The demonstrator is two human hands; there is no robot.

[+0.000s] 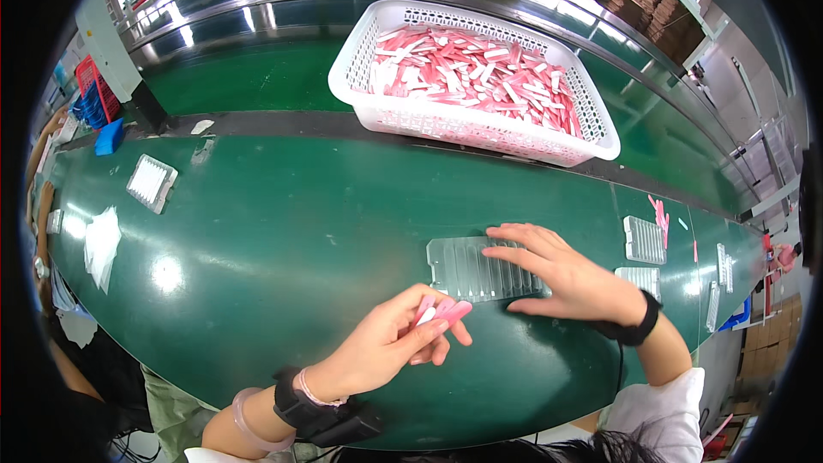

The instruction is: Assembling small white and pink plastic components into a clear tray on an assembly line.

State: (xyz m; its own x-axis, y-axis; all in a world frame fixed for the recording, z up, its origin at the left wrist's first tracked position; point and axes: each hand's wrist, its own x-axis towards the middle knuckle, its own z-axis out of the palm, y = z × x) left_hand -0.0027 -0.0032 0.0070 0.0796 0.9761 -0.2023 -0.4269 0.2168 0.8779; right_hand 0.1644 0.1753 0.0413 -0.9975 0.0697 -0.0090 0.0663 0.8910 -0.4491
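My left hand point(394, 339) is closed around several slim pink-and-white pieces point(447, 312), long and flat, whose exact kind I cannot make out. They stick out between thumb and fingers. Just beyond it, a clear plastic tray point(467, 266) with parallel ribbed slots lies on the green table. My right hand point(557, 274) spreads over the right part of this tray, its fingers apart and palm down, with nothing gripped. The fingers hide that end of the tray, and whether they touch it I cannot tell.
A white perforated basket point(480, 124) full of similar pink-and-white pieces stands at the far side of the table point(283, 266). More slotted trays point(645, 240) lie at the right. A tray with white pieces point(152, 182) and white plastic sheets point(102, 249) lie at the left, near a post point(111, 43).
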